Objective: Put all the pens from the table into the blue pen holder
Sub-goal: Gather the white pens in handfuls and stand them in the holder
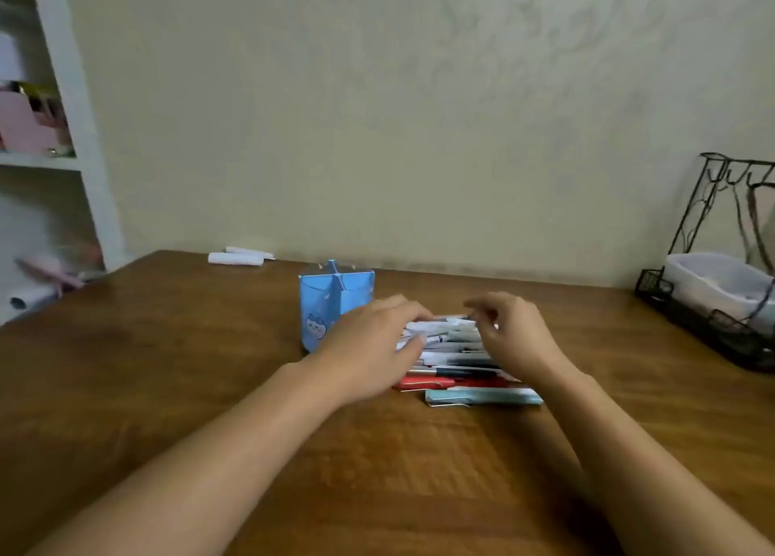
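a: looking at the pile of pens (459,356), i think the first risk is rolling. they lie side by side on the counter (167,367), just right of the blue pen holder (331,300), and both hands are over them.

b: are the hands holding something already?

a: the left hand (371,346) lies half open on the left ends of the pens, fingers curled, not closed on any pen. the right hand (513,335) is at the right ends with thumb and fingers bent toward each other; if it pinches a pen, i cannot tell, the picture is blurred there.

b: so what can go wrong?

a: if both hands squeeze the whole bundle at once, some round pens may slip out and roll. the teal pen (482,397) and the red pen (423,383) at the near edge are outside the hands and easy to leave behind.

b: and the holder?

a: it looks light, maybe paper, with divided compartments. the left hand is very close in front of it, so a push, or too many pens in one compartment, could tip it.
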